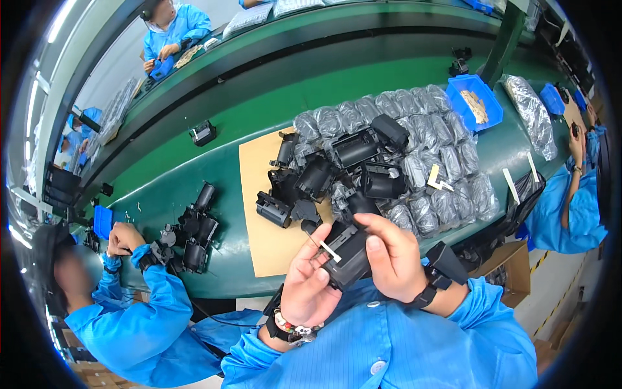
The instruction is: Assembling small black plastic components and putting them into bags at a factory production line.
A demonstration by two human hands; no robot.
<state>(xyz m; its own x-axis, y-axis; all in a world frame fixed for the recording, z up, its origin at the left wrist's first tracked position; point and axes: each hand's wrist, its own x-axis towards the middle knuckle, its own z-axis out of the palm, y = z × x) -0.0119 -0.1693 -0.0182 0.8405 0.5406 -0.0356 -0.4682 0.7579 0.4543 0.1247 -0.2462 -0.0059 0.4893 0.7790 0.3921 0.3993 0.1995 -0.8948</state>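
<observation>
Close in front of my chest, a black plastic housing (352, 257) is held tilted between both hands. My left hand (306, 280) grips its left side, thumb and fingers curled round it. A short white strip (330, 251) lies across the housing by those left fingertips. My right hand (392, 260) is closed on the right side, thumb along the edge and fingers behind. Just beyond my hands, similar black housings (316, 176) are heaped on a tan cardboard sheet (259, 214). Both palms hide parts of the held housing.
Rows of parts in clear plastic bags (444, 211) cover the bench right of the heap, below a blue bin (476, 104). More black housings (197, 230) lie to the left. Co-workers in blue sit at both sides. A green conveyor belt (272, 97) runs behind.
</observation>
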